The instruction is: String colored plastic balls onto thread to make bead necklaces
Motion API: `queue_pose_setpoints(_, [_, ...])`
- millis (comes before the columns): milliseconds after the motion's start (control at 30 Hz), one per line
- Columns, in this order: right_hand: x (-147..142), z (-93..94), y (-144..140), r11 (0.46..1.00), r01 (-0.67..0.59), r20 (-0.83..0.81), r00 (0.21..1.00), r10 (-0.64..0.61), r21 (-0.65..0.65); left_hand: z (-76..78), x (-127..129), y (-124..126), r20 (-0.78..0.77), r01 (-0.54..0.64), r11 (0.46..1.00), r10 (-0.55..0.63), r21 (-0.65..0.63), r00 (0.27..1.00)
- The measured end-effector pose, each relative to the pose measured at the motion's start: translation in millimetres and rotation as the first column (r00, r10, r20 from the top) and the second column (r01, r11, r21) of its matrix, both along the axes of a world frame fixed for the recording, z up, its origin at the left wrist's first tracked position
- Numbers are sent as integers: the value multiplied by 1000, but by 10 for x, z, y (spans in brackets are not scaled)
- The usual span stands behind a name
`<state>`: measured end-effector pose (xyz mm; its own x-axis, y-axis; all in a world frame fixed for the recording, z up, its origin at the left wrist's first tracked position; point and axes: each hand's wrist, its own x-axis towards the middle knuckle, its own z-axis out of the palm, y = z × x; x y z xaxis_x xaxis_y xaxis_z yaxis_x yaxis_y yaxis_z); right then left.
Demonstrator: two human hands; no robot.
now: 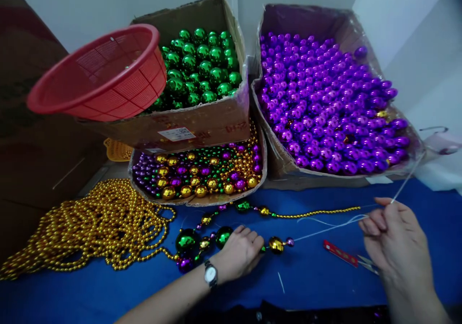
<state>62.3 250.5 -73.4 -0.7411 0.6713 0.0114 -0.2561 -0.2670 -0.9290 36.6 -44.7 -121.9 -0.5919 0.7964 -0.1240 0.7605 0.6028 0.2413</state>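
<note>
My left hand point(240, 252), wearing a wristwatch point(210, 274), is closed over a beaded strand point(276, 245) lying on the blue cloth; the beads under its fingers are hidden. Large green, gold and purple balls show on both sides of that hand. A white string point(325, 229) runs from the strand's right end to my right hand point(395, 247), whose thumb and fingers pinch it. Part of the string rises beyond the fingertips. Farther back, the strand curves round to a thin gold bead chain point(314, 214) pointing toward the right hand. Red-handled snips point(340, 253) lie between the hands.
A heap of gold bead chains point(108, 223) covers the left side. Behind stand boxes of green balls point(202, 66), purple balls point(317, 102) and mixed beads point(195, 177). A red basket point(122, 90) rests tilted on the green box. A string scrap point(281, 283) lies in front.
</note>
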Motion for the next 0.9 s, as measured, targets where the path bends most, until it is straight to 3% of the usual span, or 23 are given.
queue_pose_setpoints(167, [66, -112, 241, 995, 98, -1, 995, -98, -18, 7, 7, -227, -94, -65, 991, 54, -115, 994])
queue_pose_setpoints(267, [41, -114, 179, 996, 80, 4, 997, -80, -29, 204, -66, -311, -64, -46, 982, 35, -182, 997])
queue_pose_setpoints(333, [-2, -103, 42, 999, 46, 13, 999, -46, -15, 555, -152, -333, 27, 16, 989, -13, -149, 1000])
queue_pose_setpoints(400, [-40, -94, -127, 1000, 0, 18, 1000, -1, 18, 1061, -274, -346, 133, 72, 994, -83, 86, 988])
queue_pose_setpoints(433, [-52, -92, -210, 999, -27, 23, 999, 26, 36, 1340, -359, -357, 137, 44, 970, -78, 238, 987])
queue_pose_setpoints(467, [-58, -91, -287, 997, -48, 31, 998, 46, 54, 1615, -470, -373, 101, -6, 922, -36, 388, 994])
queue_pose_setpoints(533, [-52, -94, -415, 992, -98, 69, 993, 93, 84, 2097, -789, -419, -44, -107, 771, 173, 628, 984])
queue_pose_setpoints(567, [-43, -98, -466, 988, -123, 94, 989, 114, 96, 2284, -1003, -445, -112, -141, 722, 291, 678, 950])
queue_pose_setpoints(600, [-32, -104, -509, 982, -153, 120, 983, 140, 108, 2431, -1246, -468, -172, -188, 712, 401, 676, 900])
queue_pose_setpoints(633, [-21, -112, -548, 975, -185, 144, 975, 167, 122, 2539, -1511, -486, -233, -240, 726, 485, 645, 843])
queue_pose_setpoints(700, [-1, -138, -616, 957, -245, 184, 959, 216, 153, 2653, -2048, -497, -322, -391, 803, 554, 449, 768])
queue_pose_setpoints(767, [11, -175, -682, 933, -310, 219, 938, 269, 182, 2672, -2495, -479, -330, -535, 840, 532, 91, 780])
queue_pose_setpoints(833, [14, -218, -748, 905, -373, 249, 914, 321, 203, 2639, -2777, -451, -278, -548, 836, 521, -25, 807])
queue_pose_setpoints(900, [11, -256, -809, 871, -438, 279, 885, 373, 224, 2592, -2898, -431, -227, -551, 832, 525, -63, 820])
